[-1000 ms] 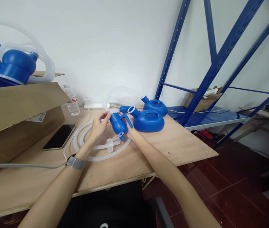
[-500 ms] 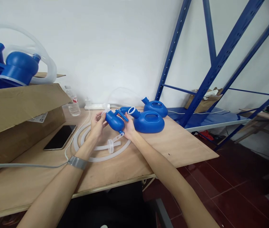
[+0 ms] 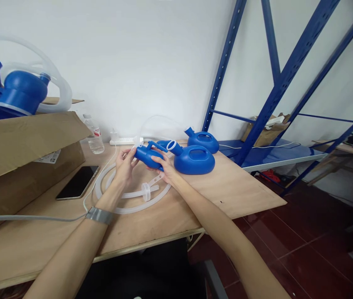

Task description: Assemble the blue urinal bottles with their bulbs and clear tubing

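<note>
A blue plastic urinal bottle (image 3: 146,157) with a bar-like handle on top is held above the table between both hands. My left hand (image 3: 124,167) grips its left end, beside a translucent piece whose attachment I cannot make out. My right hand (image 3: 166,168) wraps the other end, thumb across the front. Below lies a coiled translucent hose (image 3: 132,209) with a clear round cap (image 3: 146,192) and strap near its end. Just right of my right hand rests a blue jug-shaped urinal (image 3: 194,163) with an angled neck; a similar jug (image 3: 203,141) stands behind it.
At left, an open cardboard box (image 3: 23,141) holds blue bottles (image 3: 23,89) and a thick hose. A phone (image 3: 78,182), a water bottle (image 3: 95,139) and a power strip (image 3: 126,141) lie nearby. A grey cable (image 3: 33,217) meets my left wristband. Blue shelving (image 3: 257,108) stands right.
The held urinal bottle has been turned so its handle faces more upward and it lies closer to level. My right hand has shifted its grip, bringing the thumb over the front.
</note>
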Demonstrator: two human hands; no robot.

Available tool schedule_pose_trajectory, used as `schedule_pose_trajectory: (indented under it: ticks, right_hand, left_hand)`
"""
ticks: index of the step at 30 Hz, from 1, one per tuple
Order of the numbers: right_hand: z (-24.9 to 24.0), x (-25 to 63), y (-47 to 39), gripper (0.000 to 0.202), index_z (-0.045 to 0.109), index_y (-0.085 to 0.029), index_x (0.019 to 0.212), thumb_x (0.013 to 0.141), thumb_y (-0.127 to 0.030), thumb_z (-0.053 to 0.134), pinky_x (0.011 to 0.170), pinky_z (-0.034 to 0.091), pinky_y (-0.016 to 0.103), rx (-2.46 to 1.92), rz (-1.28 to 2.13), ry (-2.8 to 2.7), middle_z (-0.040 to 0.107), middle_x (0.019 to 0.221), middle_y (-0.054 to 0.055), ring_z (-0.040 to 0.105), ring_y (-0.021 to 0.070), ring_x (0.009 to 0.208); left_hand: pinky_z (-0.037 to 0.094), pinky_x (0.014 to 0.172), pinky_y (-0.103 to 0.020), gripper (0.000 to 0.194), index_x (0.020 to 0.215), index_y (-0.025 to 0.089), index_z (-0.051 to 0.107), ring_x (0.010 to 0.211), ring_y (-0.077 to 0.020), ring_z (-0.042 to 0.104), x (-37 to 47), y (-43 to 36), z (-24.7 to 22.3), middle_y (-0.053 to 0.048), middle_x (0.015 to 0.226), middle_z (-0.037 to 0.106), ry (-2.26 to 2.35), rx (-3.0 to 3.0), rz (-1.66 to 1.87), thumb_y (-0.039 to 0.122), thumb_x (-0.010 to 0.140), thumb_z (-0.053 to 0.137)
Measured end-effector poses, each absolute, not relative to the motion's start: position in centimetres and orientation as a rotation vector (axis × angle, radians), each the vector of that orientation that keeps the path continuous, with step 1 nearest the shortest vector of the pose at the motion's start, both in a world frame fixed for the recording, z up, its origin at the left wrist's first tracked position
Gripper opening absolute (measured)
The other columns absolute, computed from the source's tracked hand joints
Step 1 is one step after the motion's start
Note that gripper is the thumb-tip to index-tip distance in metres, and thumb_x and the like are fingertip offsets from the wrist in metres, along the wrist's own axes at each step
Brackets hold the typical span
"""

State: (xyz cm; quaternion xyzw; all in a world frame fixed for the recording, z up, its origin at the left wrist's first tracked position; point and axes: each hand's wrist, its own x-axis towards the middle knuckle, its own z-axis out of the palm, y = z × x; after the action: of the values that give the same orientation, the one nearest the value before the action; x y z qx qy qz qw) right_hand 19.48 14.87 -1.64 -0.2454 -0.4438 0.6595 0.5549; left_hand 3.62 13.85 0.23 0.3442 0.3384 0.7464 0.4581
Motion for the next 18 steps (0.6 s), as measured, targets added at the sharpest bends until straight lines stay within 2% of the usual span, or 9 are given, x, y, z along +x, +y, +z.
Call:
schedule_pose_trajectory:
  ticks: [4,9,13,18]
  right_hand:
    - [-1.3,19.7,14.7,0.067,0.07,-0.031,0.131,0.067,-0.039,0.091,0.084,0.069,0.036,-0.603,1.52,-1.105,0.069,0.138,0.003,0.071,0.0282,0.12]
    - [-1.2,19.5,14.6,0.072,0.069,-0.029,0.135,0.067,-0.042,0.091,0.083,0.069,0.037,-0.639,1.45,-1.19,0.072,0.133,0.004,0.071,0.029,0.118]
    - [-1.9,19.4,15.3,0.076,0.07,-0.028,0.136,0.066,-0.045,0.093,0.096,0.065,0.043,-0.648,1.322,-1.307,0.07,0.138,0.005,0.067,0.0316,0.127]
    - [-2.8,19.5,16.6,0.078,0.072,-0.023,0.13,0.059,-0.046,0.095,0.113,0.054,0.048,-0.68,1.145,-1.427,0.074,0.132,0.007,0.065,0.0328,0.13]
  left_hand:
    - [0.058,0.082,-0.033,0.053,0.084,0.022,0.053,0.098,-0.0193,0.065,3.4,13.7,0.4,0.0,0.094,0.064,0.857,0.922,1.814,0.047,0.06,0.092]
    - [0.059,0.075,-0.029,0.05,0.095,0.024,0.06,0.101,-0.0218,0.066,3.4,13.5,0.3,-0.003,0.099,0.067,0.939,0.96,1.847,0.051,0.063,0.088]
    - [0.056,0.063,-0.025,0.05,0.106,0.023,0.069,0.1,-0.0238,0.068,3.4,13.5,0.0,-0.008,0.11,0.072,1.087,1.095,1.833,0.057,0.071,0.081]
    - [0.049,0.053,-0.021,0.052,0.113,0.021,0.074,0.089,-0.0213,0.068,3.0,14.2,-0.7,-0.008,0.106,0.073,1.217,1.211,1.807,0.061,0.079,0.074]
